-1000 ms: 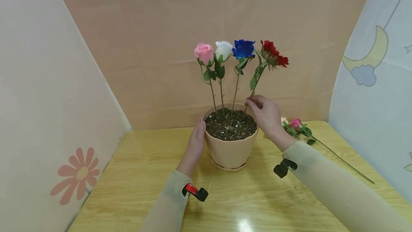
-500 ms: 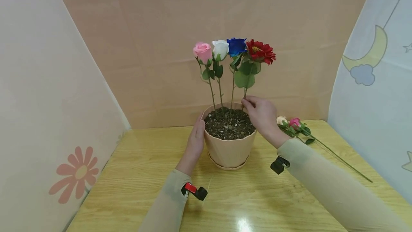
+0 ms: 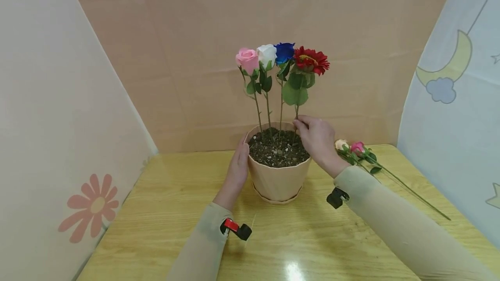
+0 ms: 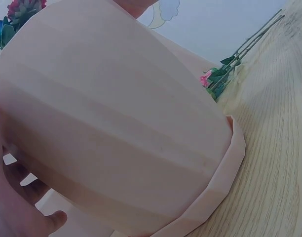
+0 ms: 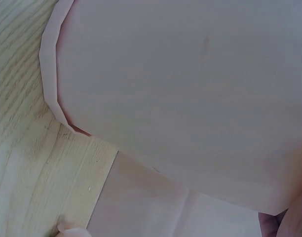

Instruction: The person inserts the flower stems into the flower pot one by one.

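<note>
My right hand [image 3: 318, 140] pinches the stem of a red flower [image 3: 311, 60] with a yellow centre, low down above the soil [image 3: 279, 151]. The flower stands nearly upright at the right side of a peach flowerpot [image 3: 278, 181]. My left hand [image 3: 237, 166] lies along the pot's left wall with straight fingers; in the left wrist view the left hand [image 4: 22, 202] is beside the pot's side. Left of the red flower, a pink rose [image 3: 248, 60], a white rose [image 3: 267, 56] and a blue rose [image 3: 284, 53] stand in the soil in a row.
A cream rose [image 3: 341, 145] and a dark pink rose [image 3: 357, 148] lie on the wooden table [image 3: 175, 211] right of the pot, their stems reaching toward the front right. The pot sits in a saucer [image 3: 277, 201]. A peach backdrop [image 3: 195, 77] rises behind.
The red flower has swung left and more upright, its face turning forward, as my right hand moved slightly left with the stem. My left hand has stayed on the pot.
</note>
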Demonstrator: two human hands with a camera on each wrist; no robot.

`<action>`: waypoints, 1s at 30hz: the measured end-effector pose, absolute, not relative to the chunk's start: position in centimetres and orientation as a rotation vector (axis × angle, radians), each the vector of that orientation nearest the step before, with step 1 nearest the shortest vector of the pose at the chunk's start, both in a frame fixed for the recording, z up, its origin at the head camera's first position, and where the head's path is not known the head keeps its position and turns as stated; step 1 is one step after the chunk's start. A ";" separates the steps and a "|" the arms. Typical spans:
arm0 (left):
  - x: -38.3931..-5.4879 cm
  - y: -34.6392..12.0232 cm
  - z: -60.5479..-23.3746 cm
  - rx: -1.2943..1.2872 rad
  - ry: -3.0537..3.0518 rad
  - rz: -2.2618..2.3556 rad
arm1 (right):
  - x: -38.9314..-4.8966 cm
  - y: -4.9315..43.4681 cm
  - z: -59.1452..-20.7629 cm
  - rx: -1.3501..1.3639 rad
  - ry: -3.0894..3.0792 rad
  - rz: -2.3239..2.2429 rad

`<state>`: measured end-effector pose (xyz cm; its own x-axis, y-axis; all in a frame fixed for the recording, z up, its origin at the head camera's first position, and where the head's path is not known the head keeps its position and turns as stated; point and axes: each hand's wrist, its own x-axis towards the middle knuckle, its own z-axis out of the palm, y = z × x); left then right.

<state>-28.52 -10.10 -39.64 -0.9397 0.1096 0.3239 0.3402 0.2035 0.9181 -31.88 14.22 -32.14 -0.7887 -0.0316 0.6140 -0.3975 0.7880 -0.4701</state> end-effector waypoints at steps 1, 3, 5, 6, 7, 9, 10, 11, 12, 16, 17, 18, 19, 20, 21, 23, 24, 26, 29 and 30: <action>-28.5 -10.1 -39.5 -0.436 -2.284 -1.817 | -31.9 14.2 -32.0 0.319 -2.376 0.801; -28.6 -10.2 -39.3 -0.437 -2.289 -1.813 | -31.9 14.2 -31.8 0.323 -2.378 0.801; -28.6 -10.2 -39.2 -0.440 -2.290 -1.813 | -32.0 14.1 -31.7 0.325 -2.377 0.805; -28.7 -10.2 -39.1 -0.443 -2.290 -1.810 | -32.0 14.1 -31.7 0.327 -2.376 0.812; -28.7 -10.3 -39.1 -0.445 -2.291 -1.806 | -32.0 14.0 -31.6 0.325 -2.377 0.824; -28.7 -10.3 -39.0 -0.446 -2.291 -1.798 | -32.1 14.0 -31.7 0.322 -2.380 0.849; -28.7 -10.4 -39.0 -0.445 -2.289 -1.796 | -32.0 14.0 -31.7 0.315 -2.382 0.864; -28.7 -10.4 -39.0 -0.445 -2.289 -1.791 | -32.0 14.0 -31.7 0.310 -2.385 0.885; -28.7 -10.4 -39.0 -0.439 -2.293 -1.783 | -31.9 14.0 -31.8 0.301 -2.389 0.904; -28.7 -10.4 -39.2 -0.441 -2.292 -1.781 | -31.6 14.2 -32.0 0.264 -2.386 0.975; -28.6 -10.3 -39.3 -0.445 -2.292 -1.782 | -31.5 14.2 -32.0 0.257 -2.383 0.990; -28.6 -10.3 -39.3 -0.447 -2.290 -1.786 | -31.4 14.2 -32.1 0.249 -2.376 1.003; -28.7 -10.3 -39.4 -0.452 -2.284 -1.787 | -31.3 14.3 -32.1 0.244 -2.368 1.015; -28.7 -10.2 -39.4 -0.455 -2.282 -1.790 | -31.3 14.3 -32.1 0.239 -2.361 1.026; -28.7 -10.2 -39.4 -0.456 -2.277 -1.793 | -31.2 14.3 -32.1 0.233 -2.355 1.037; -28.7 -10.2 -39.4 -0.447 -2.279 -1.792 | -31.2 14.3 -32.1 0.227 -2.344 1.063; -28.7 -10.2 -39.5 -0.440 -2.281 -1.787 | -31.2 14.4 -32.2 0.223 -2.341 1.078; -28.6 -10.2 -39.6 -0.429 -2.286 -1.783 | -31.1 14.4 -32.2 0.214 -2.342 1.097; -28.5 -10.1 -39.7 -0.420 -2.290 -1.778 | -31.1 14.6 -32.4 0.201 -2.341 1.122; -28.4 -10.1 -39.7 -0.422 -2.288 -1.779 | -31.1 14.6 -32.4 0.198 -2.340 1.130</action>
<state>-28.44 -10.09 -39.67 -0.9364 0.0941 0.3381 0.3508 0.2295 0.9079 -31.12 14.62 -32.41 -0.8492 0.0942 0.5196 -0.3483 0.6396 -0.6852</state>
